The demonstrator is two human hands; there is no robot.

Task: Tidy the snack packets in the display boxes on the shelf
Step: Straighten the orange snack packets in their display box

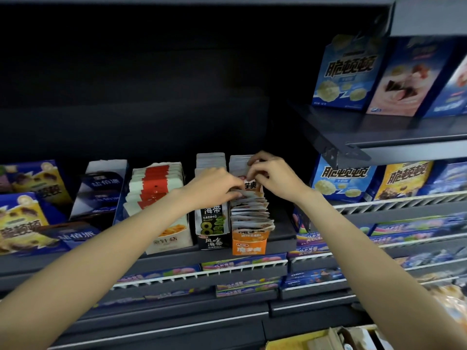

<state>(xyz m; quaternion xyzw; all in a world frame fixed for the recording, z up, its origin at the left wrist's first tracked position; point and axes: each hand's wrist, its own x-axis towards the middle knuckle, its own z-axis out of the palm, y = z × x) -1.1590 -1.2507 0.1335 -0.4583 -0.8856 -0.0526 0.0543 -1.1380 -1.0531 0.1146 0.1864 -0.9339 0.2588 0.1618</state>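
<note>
Both hands in the orange box, mid-tidy.

Left hand reaches in from 8 o'clock, fingers curled onto the packets near the middle of the row; looks like a pinch, but the fingertips are hidden, so not certain. Right hand comes from 4 o'clock and pinches the top edge of an upright packet at the back of the same box. Orange box sits on the shelf centre, black box touching it at 9 o'clock, white box next over. Status, my read: front packets in orange box fanned and uneven, so not done. Black box stack looks square. White box row leans a bit, probably needs a pass. Roughly midway at best.
</note>
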